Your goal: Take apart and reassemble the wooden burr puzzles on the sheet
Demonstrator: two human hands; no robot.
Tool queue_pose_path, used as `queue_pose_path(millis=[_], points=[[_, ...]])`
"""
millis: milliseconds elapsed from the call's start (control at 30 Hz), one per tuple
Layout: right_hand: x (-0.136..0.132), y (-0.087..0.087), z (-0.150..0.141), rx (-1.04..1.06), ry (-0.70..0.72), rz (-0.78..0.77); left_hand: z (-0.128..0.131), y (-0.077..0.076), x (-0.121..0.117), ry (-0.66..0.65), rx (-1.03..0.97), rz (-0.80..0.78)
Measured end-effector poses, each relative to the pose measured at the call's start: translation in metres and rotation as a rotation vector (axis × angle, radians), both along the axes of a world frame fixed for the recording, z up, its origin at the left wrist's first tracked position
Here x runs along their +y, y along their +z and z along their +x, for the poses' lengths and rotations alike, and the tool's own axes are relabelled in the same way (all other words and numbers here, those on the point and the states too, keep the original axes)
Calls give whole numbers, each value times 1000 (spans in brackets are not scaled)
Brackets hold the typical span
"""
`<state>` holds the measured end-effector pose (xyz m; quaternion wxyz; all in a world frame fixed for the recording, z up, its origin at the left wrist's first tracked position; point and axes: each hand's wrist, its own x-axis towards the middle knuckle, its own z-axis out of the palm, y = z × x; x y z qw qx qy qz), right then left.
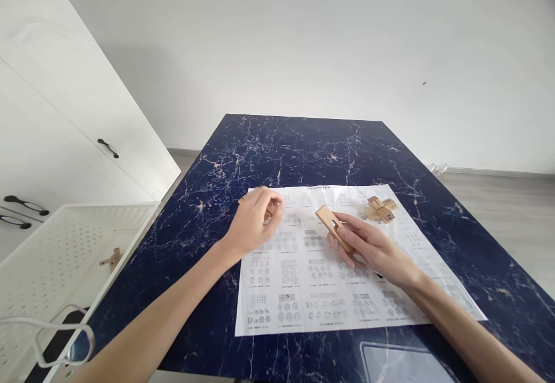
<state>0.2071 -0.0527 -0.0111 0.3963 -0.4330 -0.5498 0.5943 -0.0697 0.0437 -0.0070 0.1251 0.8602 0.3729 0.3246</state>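
Note:
A light wooden piece with a cut-out slot (324,216) is held in my right hand (362,241), thumb on top and fingers underneath, above the printed sheet (299,319). Bent inward, the fingers of my left hand (255,218) hover at the sheet's upper left edge, slightly blurred. Bits of wood (269,214) show between that thumb and the fingers, and another wooden end (241,199) peeks out beside the knuckles. Whether the left fingers grip any of it is hidden. To the right of my right hand lies an assembled wooden cross-shaped puzzle (381,209) with dark markings.
The sheet, covered in small diagrams, lies on a dark blue marbled table (295,146). A clear plastic case (403,363) is at the near edge. At left, a white perforated basket (60,244) holds another wooden puzzle (113,259), near a white cable (47,326) and white cabinet (65,100).

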Motion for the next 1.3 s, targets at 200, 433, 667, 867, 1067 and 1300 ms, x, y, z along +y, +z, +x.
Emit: queue_pose_path(millis=[200, 433, 667, 867, 1067, 1300], points=[[-3, -7, -8, 11, 131, -4, 21, 3, -33, -300, -36, -361], [-7, -11, -15, 68, 185, -22, 25, 9, -32, -257, -209, -495], [-2, -5, -11, -57, 33, 29, 23, 9, -21, -98, -304, -314], [-2, -4, -13, -99, 32, 27, 24, 2, -21, -100, -253, -193], [-3, -4, -14, -129, -22, 28, 25, -5, -27, -59, -151, -4], [-4, -5, -20, -359, -137, 192, 34, -8, -40, -140, -104, -138]])
